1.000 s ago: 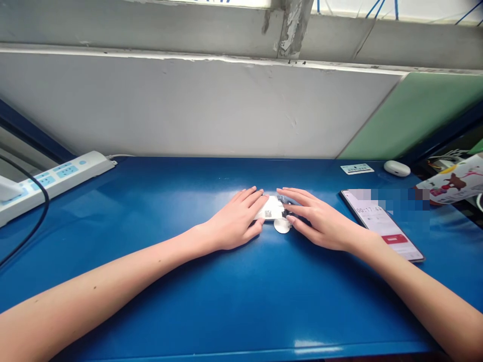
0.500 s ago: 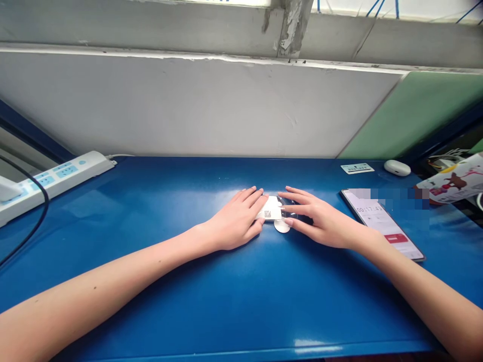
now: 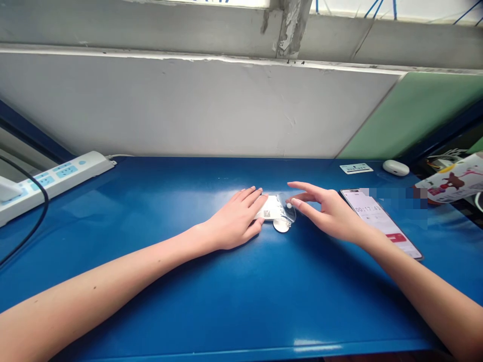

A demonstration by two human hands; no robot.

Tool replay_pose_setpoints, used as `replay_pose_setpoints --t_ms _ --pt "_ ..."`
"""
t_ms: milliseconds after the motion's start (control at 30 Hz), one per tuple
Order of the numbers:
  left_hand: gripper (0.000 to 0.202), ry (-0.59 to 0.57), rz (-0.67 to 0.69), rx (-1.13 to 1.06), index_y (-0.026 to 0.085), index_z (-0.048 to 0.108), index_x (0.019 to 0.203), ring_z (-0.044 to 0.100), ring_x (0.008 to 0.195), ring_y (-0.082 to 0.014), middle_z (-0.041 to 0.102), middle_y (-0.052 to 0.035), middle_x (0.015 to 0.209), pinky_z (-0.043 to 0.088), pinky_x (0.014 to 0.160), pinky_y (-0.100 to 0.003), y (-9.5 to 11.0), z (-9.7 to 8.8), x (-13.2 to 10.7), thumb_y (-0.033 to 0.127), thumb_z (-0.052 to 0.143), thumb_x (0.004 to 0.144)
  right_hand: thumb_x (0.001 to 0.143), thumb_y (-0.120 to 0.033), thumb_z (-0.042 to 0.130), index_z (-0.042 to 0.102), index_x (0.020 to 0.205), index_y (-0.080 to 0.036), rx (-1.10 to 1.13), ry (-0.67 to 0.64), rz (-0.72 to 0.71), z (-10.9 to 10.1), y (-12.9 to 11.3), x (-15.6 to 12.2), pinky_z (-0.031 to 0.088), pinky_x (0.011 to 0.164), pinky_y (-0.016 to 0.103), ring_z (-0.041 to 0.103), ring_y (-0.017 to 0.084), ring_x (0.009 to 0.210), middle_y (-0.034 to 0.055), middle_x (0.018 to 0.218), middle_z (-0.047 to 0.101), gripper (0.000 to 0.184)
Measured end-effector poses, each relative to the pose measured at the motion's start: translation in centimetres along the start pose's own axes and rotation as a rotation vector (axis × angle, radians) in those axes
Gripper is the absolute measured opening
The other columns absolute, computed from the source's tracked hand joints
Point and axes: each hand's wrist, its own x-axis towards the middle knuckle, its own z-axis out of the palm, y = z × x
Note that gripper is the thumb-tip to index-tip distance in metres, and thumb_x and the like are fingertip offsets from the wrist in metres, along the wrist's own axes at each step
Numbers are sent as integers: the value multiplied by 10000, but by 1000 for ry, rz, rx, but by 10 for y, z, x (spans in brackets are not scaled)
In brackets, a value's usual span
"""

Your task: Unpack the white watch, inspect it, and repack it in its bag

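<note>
My left hand (image 3: 237, 220) lies flat, fingers stretched, over the left part of a white packet (image 3: 270, 207) with a printed square code. Clear plastic (image 3: 287, 210) shows at the packet's right side. A white round disc (image 3: 281, 225) rests at its lower right edge, partly overlapped by the plastic. My right hand (image 3: 320, 208) is raised just right of the plastic. Between its thumb and a bent finger sits a small white round piece (image 3: 289, 205), its exact kind too small to tell. The index finger reaches out above them. What lies beneath my left palm is hidden.
To the right, a phone (image 3: 381, 223) displays a running timer. Behind it are a small card (image 3: 356, 168) and a white earbud case (image 3: 396, 168). A printed box (image 3: 453, 181) stands at the far right. A power strip (image 3: 60, 178) with a black cable occupies the left.
My right hand has drawn back from the packet and lifted, its fingers going from spread to a pinch on the small white round piece. My left hand has stayed in place.
</note>
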Motion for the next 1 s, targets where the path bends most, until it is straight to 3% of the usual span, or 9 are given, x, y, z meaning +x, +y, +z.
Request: replay_pose_setpoints --t_ms 133,267,400,667,1000 --pt "555 12 1 3 64 362 1482 278 1472 -341 371 -201 1553 273 1186 -509 1 -1 0 326 392 993 936 -416 568 613 1298 -216 181 -11 27 0 -5 0 613 857 425 740 283 989 85 1053 781 416" --pt "583 7 -2 -11 4 357 1479 265 1474 -354 358 -225 1554 245 1201 -489 1 -1 1 318 400 990 918 -363 602 666 1229 -194 178 -46 -28 3 -7 -2 588 934 417 707 280 1083 89 1148 755 360" --pt "585 3 1 -6 15 354 1481 258 1478 -347 355 -221 1556 246 1198 -493 0 0 1 327 400 988 849 -303 686 656 1247 -181 211 -38 -71 6 -6 -3 576 972 408 705 272 1092 83 1181 743 418" --pt "567 28 11 -9 44 370 1471 288 1467 -343 386 -216 1540 276 1185 -508 -1 2 0 323 405 979 877 -302 664 704 1210 -229 -47 -48 -251 12 -1 -4 550 993 460 667 302 1157 88 1218 725 344" --pt "562 29 12 -6 57 376 1471 290 1465 -343 391 -206 1540 280 1181 -508 -1 2 0 332 406 982 926 -340 610 679 1247 -225 -176 -54 -279 15 2 -4 552 991 477 627 309 1207 117 1265 691 347"
